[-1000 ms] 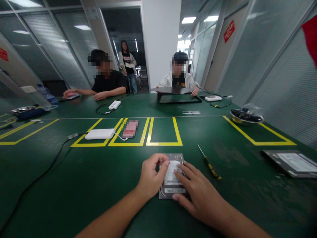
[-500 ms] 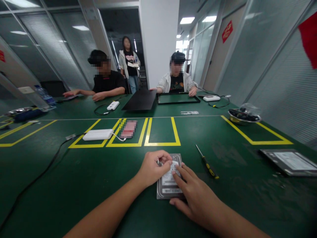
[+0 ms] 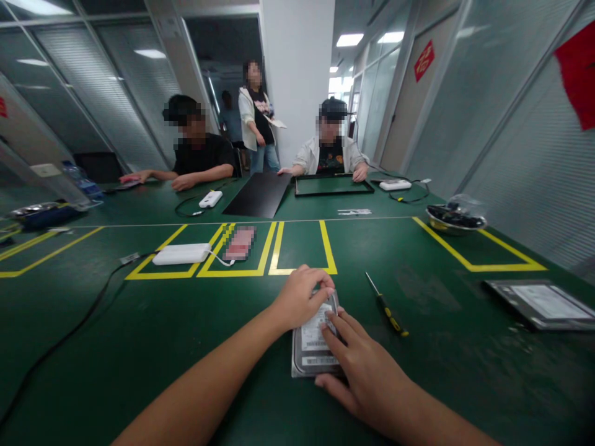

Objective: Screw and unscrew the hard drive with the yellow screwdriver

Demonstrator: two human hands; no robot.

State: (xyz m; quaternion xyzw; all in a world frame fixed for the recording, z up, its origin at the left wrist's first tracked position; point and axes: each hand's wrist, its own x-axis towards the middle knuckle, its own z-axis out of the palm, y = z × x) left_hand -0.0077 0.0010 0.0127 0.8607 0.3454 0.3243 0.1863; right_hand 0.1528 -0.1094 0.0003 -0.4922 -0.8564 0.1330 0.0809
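Observation:
A silver hard drive [image 3: 312, 347] with a white barcode label lies flat on the green table in front of me. My right hand [image 3: 356, 356] grips its right side, fingers over the label and thumb at the near edge. At the drive's far end, my left hand [image 3: 302, 297] has thumb and fingertips pinched together. Whatever is between those fingertips, if anything, is too small to make out. To the right of the drive lies a screwdriver [image 3: 387, 306] with a yellow and black handle, touched by neither hand.
Another hard drive [image 3: 542, 303] lies at the far right, behind it a metal bowl [image 3: 455, 226] of dark parts. A white power bank [image 3: 181, 254] with a black cable is at left. Yellow tape [image 3: 302, 271] marks the table. Across it, two people sit; one handles a black panel [image 3: 258, 195].
My left hand has shifted slightly right and away from me at the drive's far end. Across the table, the black panel has been lowered. The standing person has moved right.

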